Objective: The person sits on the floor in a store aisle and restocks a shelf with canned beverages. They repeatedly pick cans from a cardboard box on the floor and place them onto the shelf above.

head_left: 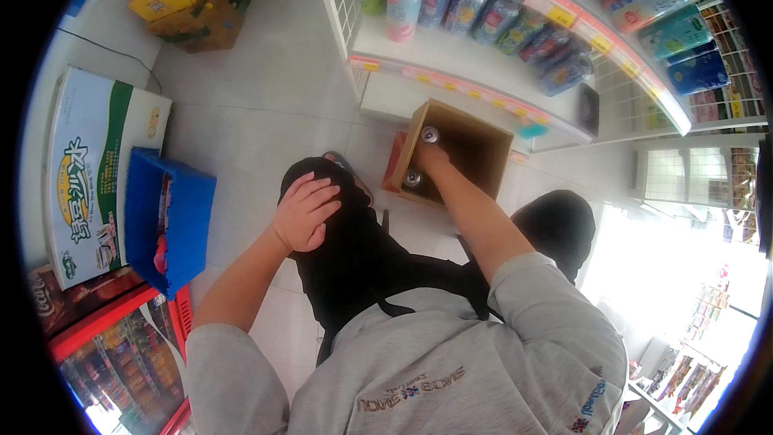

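My left hand rests on my left knee, its fingers spread over the black trousers and holding nothing. My right hand reaches down into an open cardboard box on the floor between my knees and the shelf. Inside, the silvery top of one drink can shows right at this hand's fingers. A second can stands in the near left part of the box, beside the wrist. Most of the right hand's fingers are hidden, so their grip on the can is unclear.
Ahead, a white shelf carries a row of drink cans. Wrapped multipacks stand higher at the right. To my left are a blue crate, a white-and-green carton and a red-framed cooler. Yellow and brown boxes lie far left.
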`<state>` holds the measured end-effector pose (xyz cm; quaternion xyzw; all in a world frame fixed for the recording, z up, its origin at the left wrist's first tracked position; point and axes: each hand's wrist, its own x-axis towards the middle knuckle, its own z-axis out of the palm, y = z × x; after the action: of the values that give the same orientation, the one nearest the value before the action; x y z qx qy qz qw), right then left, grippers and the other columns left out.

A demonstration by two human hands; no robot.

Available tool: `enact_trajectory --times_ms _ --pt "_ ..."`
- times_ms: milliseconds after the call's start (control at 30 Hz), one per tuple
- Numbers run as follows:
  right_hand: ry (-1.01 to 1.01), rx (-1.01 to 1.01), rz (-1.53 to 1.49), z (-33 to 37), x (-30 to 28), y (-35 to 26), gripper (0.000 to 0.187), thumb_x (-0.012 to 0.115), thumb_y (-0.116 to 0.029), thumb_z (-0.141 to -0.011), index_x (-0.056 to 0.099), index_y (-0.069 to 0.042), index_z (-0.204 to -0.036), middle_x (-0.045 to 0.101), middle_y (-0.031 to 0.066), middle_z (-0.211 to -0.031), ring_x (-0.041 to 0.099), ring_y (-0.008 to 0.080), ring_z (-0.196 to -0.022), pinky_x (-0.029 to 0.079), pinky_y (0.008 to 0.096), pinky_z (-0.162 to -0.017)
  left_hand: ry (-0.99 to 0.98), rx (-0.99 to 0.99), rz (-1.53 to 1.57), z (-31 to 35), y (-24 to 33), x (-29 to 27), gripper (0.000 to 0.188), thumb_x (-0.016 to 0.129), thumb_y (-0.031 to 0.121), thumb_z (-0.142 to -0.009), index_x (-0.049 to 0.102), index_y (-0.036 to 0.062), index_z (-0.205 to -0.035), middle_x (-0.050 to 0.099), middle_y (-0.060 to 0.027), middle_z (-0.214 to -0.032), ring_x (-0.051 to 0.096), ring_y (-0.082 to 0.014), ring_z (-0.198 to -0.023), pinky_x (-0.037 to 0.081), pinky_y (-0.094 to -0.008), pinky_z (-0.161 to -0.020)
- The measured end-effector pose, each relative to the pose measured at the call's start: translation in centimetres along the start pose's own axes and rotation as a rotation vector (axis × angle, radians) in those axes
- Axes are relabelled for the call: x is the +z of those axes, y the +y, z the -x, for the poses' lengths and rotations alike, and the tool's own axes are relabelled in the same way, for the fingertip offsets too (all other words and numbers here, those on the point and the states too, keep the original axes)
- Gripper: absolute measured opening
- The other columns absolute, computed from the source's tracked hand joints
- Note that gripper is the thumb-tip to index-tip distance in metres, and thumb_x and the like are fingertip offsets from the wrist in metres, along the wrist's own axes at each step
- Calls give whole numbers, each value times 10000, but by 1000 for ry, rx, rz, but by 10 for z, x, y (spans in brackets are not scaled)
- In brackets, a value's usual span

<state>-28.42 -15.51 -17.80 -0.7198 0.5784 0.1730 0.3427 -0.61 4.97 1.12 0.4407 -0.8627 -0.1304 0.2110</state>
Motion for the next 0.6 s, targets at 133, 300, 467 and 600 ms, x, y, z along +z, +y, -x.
enact_trajectory --times_ms 133,300,467,600 --pt "68 -43 -15 -20 30 29 443 543 -186 -951 519 -192 -1393 644 180 -1291 620 358 -1198 525 484 -973 3 21 3 -6 -3 2 409 506 201 -742 666 56 -1089 619 -147 -1288 535 -362 -1264 345 -563 -1133" --pt "-12 -107 71 17 -6 11 539 700 -290 -846 564 -199 -1360 659 183 -1256 635 357 -1162 528 479 -967 -3 -12 -15 7 -1 1 408 527 193 -727 672 57 -1084 618 -146 -1284 536 -357 -1258 351 -555 -1133" --pt "27 -328 45 80 -97 40 579 719 -382 -808 607 -131 -1317 708 166 -1120 667 362 -1050 526 442 -911 3 7 4 -1 -1 3 405 514 227 -753 675 59 -1084 618 -151 -1290 540 -360 -1256 352 -565 -1127" --pt "251 -441 -81 140 -175 37 537 736 -355 -817 611 -133 -1290 699 158 -1120 685 333 -999 531 413 -875 48 38 23 0 -3 8 395 500 223 -780 655 58 -1104 615 -160 -1296 537 -373 -1254 348 -572 -1125"
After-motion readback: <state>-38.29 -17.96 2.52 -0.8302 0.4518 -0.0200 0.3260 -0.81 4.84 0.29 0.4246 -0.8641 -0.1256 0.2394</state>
